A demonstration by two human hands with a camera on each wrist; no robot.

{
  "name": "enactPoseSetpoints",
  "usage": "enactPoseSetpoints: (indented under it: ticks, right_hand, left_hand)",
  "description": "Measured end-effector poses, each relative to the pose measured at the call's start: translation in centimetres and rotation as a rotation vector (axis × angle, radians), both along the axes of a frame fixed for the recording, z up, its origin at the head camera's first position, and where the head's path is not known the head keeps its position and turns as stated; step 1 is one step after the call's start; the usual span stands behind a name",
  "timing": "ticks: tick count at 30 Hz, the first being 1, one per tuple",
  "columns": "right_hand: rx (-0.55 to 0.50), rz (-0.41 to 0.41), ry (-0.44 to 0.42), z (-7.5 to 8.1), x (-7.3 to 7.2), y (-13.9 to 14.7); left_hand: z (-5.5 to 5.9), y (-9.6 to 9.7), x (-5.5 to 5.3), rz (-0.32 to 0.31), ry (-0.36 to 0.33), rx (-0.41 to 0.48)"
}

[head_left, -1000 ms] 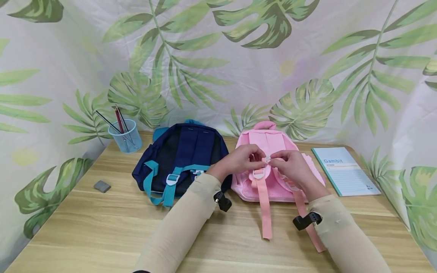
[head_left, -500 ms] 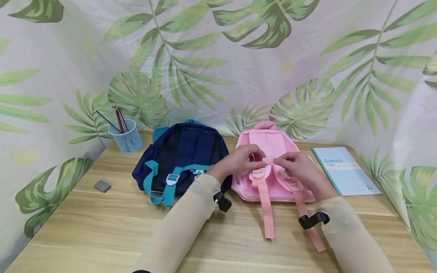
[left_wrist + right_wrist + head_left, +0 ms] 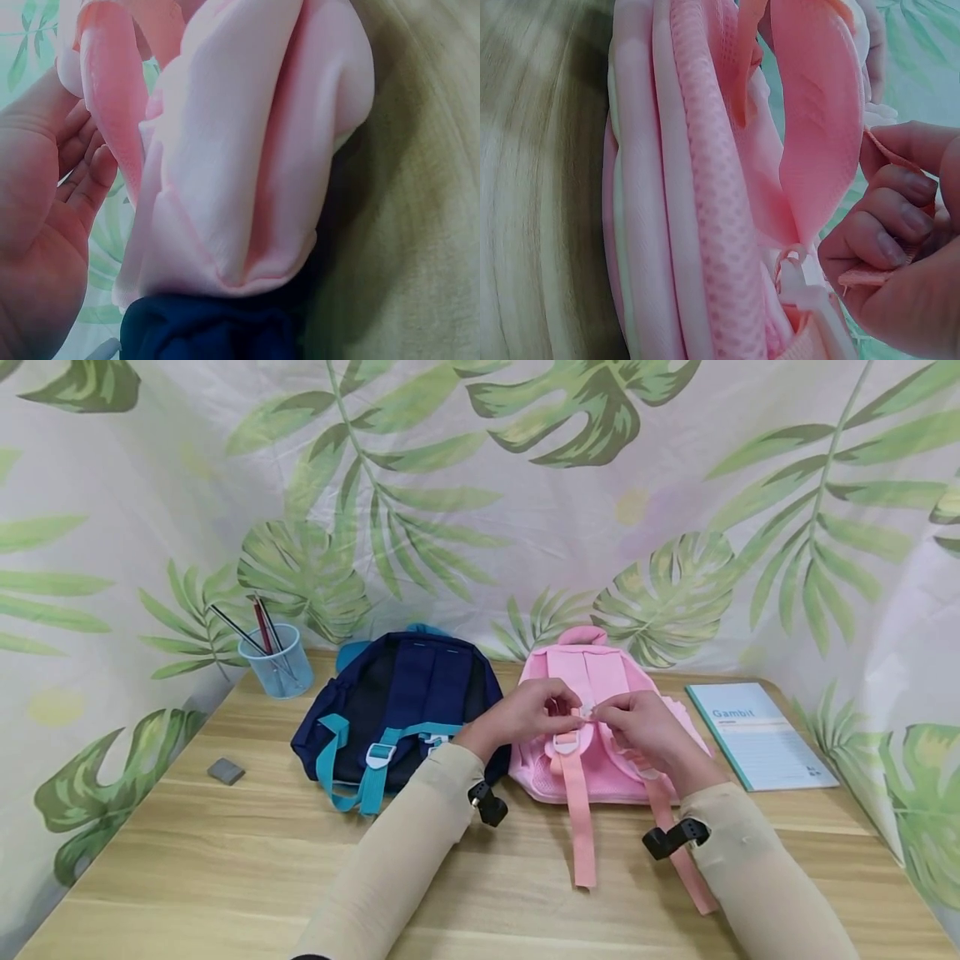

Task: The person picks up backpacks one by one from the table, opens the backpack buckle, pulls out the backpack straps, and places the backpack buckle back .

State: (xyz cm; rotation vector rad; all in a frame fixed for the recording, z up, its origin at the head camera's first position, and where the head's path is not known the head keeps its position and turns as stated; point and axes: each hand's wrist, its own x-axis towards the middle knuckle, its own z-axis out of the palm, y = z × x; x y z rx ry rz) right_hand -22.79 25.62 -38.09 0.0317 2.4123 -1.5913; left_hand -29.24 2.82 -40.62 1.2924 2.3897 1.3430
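A pink backpack [image 3: 573, 668] lies on the table with its straps facing up. Over its middle, my left hand [image 3: 534, 708] pinches a small white buckle [image 3: 587, 711] between thumb and fingers. My right hand [image 3: 651, 727] meets it from the other side, thumb and forefinger close to the buckle. In the right wrist view, the curled fingers of that hand grip a coral webbing strap [image 3: 886, 150], whose cut end pokes out below them. A padded pink shoulder strap [image 3: 817, 112] arches beside them. Two loose coral strap tails [image 3: 580, 835] hang towards the table's front.
A navy backpack [image 3: 367, 685] with teal straps lies just left of the pink one. A blue mesh cup [image 3: 281, 672] with pencils stands back left, and a grey eraser-like block [image 3: 225, 771] in front of it. A Gambit notebook [image 3: 765, 743] lies at right.
My right hand drew slightly away to the right half a second ago and is back close to the buckle now. My left hand stays nearly still; the hanging strap tail sways a little.
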Motion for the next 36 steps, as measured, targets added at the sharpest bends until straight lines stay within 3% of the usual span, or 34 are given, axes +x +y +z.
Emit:
enactPoseSetpoints:
  ticks: [8,13,17,19,25,29,32,36]
  right_hand:
    - [0.01,0.002,-0.077,0.2,0.0,-0.3]
    - [0.058,0.026,-0.034,0.5,0.3,0.5]
    - [-0.003,0.038,-0.016,0.4,0.5,1.2]
    - [-0.034,0.048,-0.021,0.3,0.5,1.3]
    - [0.021,0.046,-0.02,0.1,0.2,0.4]
    - [-0.023,0.045,-0.059,0.1,0.1,0.0]
    - [-0.059,0.048,-0.07,0.2,0.1,0.0]
    - [-0.026,0.04,-0.054,0.2,0.0,0.1]
  left_hand:
    - [0.0,0.1,0.1,0.03,-0.042,-0.005]
    - [0.0,0.1,0.3,0.043,-0.028,0.002]
    - [0.0,0.1,0.3,0.049,-0.025,0.024]
    - [-0.1,0.0,0.3,0.051,-0.026,0.034]
    - [-0.2,0.0,0.3,0.05,-0.036,0.045]
    - [-0.3,0.0,0.4,0.06,-0.042,0.04]
    - [-0.3,0.1,0.4,0.062,-0.026,0.04]
    - [-0.3,0.3,0.4,0.057,0.01,0.031]
